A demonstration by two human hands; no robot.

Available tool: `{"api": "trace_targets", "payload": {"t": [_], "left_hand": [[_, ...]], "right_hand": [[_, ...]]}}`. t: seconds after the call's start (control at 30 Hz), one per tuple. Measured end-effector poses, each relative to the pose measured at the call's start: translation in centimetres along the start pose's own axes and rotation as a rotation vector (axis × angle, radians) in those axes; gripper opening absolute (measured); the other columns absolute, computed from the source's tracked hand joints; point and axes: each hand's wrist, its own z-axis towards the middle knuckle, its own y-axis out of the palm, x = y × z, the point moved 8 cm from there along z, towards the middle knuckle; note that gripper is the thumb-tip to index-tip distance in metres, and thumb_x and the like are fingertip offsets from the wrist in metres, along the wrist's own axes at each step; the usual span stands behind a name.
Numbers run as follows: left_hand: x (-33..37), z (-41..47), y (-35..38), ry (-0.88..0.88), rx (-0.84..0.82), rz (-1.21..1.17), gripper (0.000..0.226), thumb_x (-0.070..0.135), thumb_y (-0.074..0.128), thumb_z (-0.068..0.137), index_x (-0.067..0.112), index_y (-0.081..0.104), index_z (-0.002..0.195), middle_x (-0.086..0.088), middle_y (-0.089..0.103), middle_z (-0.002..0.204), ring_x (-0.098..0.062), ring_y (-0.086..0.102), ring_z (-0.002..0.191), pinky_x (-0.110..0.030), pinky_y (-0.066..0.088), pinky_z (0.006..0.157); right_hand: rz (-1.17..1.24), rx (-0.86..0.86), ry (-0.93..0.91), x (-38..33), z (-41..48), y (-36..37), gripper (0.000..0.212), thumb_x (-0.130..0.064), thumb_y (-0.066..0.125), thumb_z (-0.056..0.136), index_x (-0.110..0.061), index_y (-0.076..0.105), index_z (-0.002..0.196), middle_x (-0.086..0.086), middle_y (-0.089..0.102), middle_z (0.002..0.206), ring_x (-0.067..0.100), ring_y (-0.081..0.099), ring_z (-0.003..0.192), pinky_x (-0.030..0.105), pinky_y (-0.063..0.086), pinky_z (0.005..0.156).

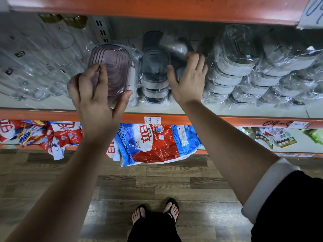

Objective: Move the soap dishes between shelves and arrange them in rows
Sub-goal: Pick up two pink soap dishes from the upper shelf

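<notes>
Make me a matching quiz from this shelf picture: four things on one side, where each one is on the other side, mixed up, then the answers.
Things:
1. pink soap dish
2. stack of grey soap dishes
3. blue and red detergent bag
4. paper label 04-5

Places:
A. stuck on the orange shelf edge
B. gripped by the left hand
C. on the shelf below, overhanging its front
D. on the shelf, just left of the right hand

Pairs: 1-B, 2-D, 3-C, 4-A.

Detergent bags (153, 144) lie beneath a handwritten label (152, 120); blurred, perhaps glass, cups (35, 67) at left.
</notes>
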Motion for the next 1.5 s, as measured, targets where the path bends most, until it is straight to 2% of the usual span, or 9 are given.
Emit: {"api": "trace_targets", "payload": {"t": [0.17, 0.3, 0.4, 0.57, 0.77, 0.9, 1.1, 1.27, 1.5], "left_hand": [[-1.6, 0.2, -1.0, -0.004, 0.031, 0.02, 0.063, 0.046, 0.064, 0.095, -0.002, 0.055, 0.135, -0.025, 0.053, 0.134, -0.032, 0.033, 0.12, -0.028, 0.028, 0.106], [-2.3, 0.2, -1.4, -0.032, 0.032, 0.022, 0.064, 0.048, 0.062, 0.096, -0.001, 0.055, 0.136, -0.025, 0.053, 0.134, -0.03, 0.032, 0.119, -0.028, 0.028, 0.104], [-2.4, 0.2, -1.4, -0.033, 0.03, 0.025, 0.064, 0.048, 0.061, 0.096, -0.002, 0.055, 0.136, -0.025, 0.053, 0.134, -0.031, 0.031, 0.12, -0.028, 0.028, 0.105], [-2.2, 0.2, -1.5, -0.024, 0.019, 0.013, 0.064, 0.047, 0.062, 0.096, -0.001, 0.055, 0.137, -0.024, 0.053, 0.135, -0.031, 0.031, 0.121, -0.019, 0.019, 0.108], [-2.9, 0.6, -1.4, -0.02, 0.04, 0.028, 0.064, 0.047, 0.063, 0.096, 0.0, 0.054, 0.137, -0.025, 0.052, 0.136, -0.031, 0.031, 0.121, -0.036, 0.034, 0.103], [-2.5, 0.4, -1.4, -0.017, 0.021, 0.006, 0.063, 0.047, 0.063, 0.096, -0.001, 0.055, 0.136, -0.024, 0.052, 0.135, -0.032, 0.033, 0.12, -0.032, 0.031, 0.105], [-0.5, -0.4, -1.9, 0.006, -0.013, -0.06, 0.064, 0.048, 0.06, 0.097, -0.002, 0.054, 0.137, -0.024, 0.052, 0.136, -0.033, 0.032, 0.122, -0.045, 0.037, 0.104], [2.8, -1.0, -2.2, 0.05, -0.017, -0.123, 0.066, 0.052, 0.057, 0.097, -0.003, 0.056, 0.134, -0.023, 0.054, 0.133, -0.033, 0.035, 0.12, -0.039, 0.034, 0.104], [9.6, -4.0, -1.3, 0.144, -0.109, -0.199, 0.068, 0.051, 0.06, 0.094, -0.002, 0.054, 0.136, -0.023, 0.053, 0.134, -0.035, 0.037, 0.12, -0.044, 0.036, 0.103]], "right_hand": [[-0.005, -0.005, 0.143, -0.1, 2.1, 0.8, 0.062, -0.052, 0.044, 0.088, 0.002, 0.05, 0.118, 0.021, 0.052, 0.119, 0.04, 0.051, 0.104, 0.044, 0.039, 0.089], [-0.067, -0.1, 0.095, -0.6, 1.7, 1.6, 0.057, -0.044, 0.05, 0.094, 0.001, 0.047, 0.127, 0.021, 0.049, 0.128, 0.04, 0.047, 0.113, 0.044, 0.039, 0.089], [-0.09, -0.123, 0.039, -0.8, 0.9, 1.9, 0.048, -0.04, 0.05, 0.094, -0.002, 0.051, 0.123, 0.019, 0.052, 0.125, 0.038, 0.048, 0.111, 0.042, 0.04, 0.085], [-0.077, -0.115, 0.011, -0.6, 0.4, 2.2, 0.053, -0.045, 0.035, 0.093, -0.002, 0.055, 0.116, 0.019, 0.057, 0.116, 0.038, 0.053, 0.102, 0.041, 0.04, 0.085], [-0.103, -0.142, -0.012, -0.4, 1.0, 2.5, 0.048, -0.041, 0.035, 0.096, -0.004, 0.054, 0.118, 0.017, 0.057, 0.117, 0.036, 0.053, 0.106, 0.041, 0.038, 0.089], [-0.084, -0.13, -0.025, -0.7, 0.2, 2.0, 0.042, -0.034, 0.041, 0.097, 0.0, 0.057, 0.115, 0.02, 0.059, 0.114, 0.039, 0.054, 0.102, 0.043, 0.041, 0.089], [-0.096, -0.162, -0.062, -1.2, -1.7, -0.2, 0.044, -0.034, 0.038, 0.095, -0.001, 0.061, 0.113, 0.02, 0.062, 0.106, 0.039, 0.055, 0.098, 0.045, 0.043, 0.088], [-0.104, -0.185, -0.076, -1.1, -4.3, -4.2, 0.047, -0.034, 0.035, 0.093, -0.002, 0.058, 0.118, 0.021, 0.059, 0.11, 0.04, 0.055, 0.101, 0.046, 0.047, 0.087], [-0.192, -0.195, -0.104, 3.1, -8.1, -10.9, 0.044, -0.03, 0.037, 0.095, 0.0, 0.059, 0.12, 0.019, 0.062, 0.111, 0.04, 0.056, 0.1, 0.046, 0.047, 0.087]]}}
